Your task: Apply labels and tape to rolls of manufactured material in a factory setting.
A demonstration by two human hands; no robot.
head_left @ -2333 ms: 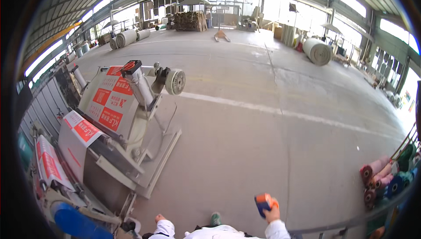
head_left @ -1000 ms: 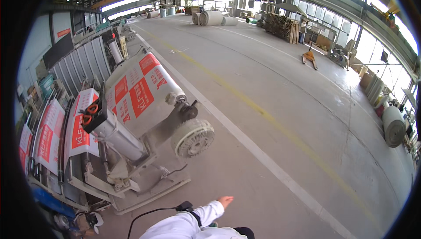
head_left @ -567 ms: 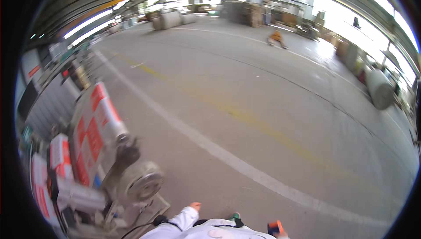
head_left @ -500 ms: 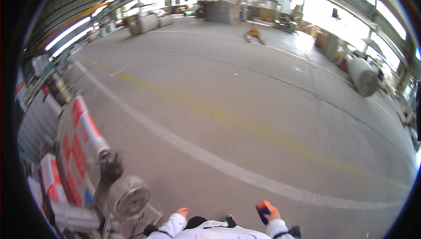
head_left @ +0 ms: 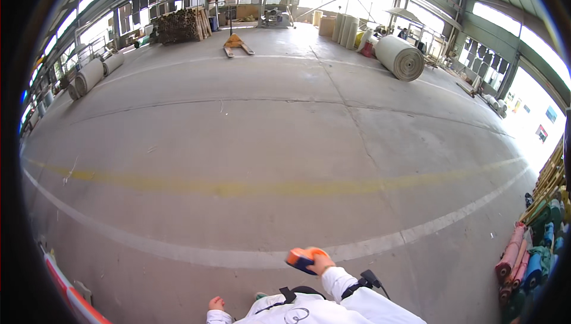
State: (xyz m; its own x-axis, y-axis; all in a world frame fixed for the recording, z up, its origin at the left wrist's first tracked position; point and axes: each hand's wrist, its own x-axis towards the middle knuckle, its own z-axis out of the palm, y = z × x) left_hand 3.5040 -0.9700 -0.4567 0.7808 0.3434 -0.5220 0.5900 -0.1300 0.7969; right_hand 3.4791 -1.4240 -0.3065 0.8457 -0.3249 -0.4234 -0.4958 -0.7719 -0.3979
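Note:
My right hand [head_left: 322, 262] is closed around a small orange and dark blue object [head_left: 304, 259], held out in front of my body above the floor. Its exact kind I cannot make out. Low and near my left side, my left hand [head_left: 216, 304] hangs with its fingers curled in, and no object shows in it. White sleeves cover both arms, and a black strap with a small device [head_left: 367, 280] is around the right forearm.
Concrete floor [head_left: 256, 139] with white and yellow lines spreads ahead. An orange pallet jack [head_left: 236, 44] stands far off, left of a large pale roll [head_left: 399, 58]. Coloured rolls [head_left: 517, 255] lie at the right edge; a red-and-white edge [head_left: 71, 291] shows at lower left.
My view has swung to the right, so the machine with the red-and-white roll has mostly left the picture. Coloured rolls have come in at the right. The right hand still holds its object.

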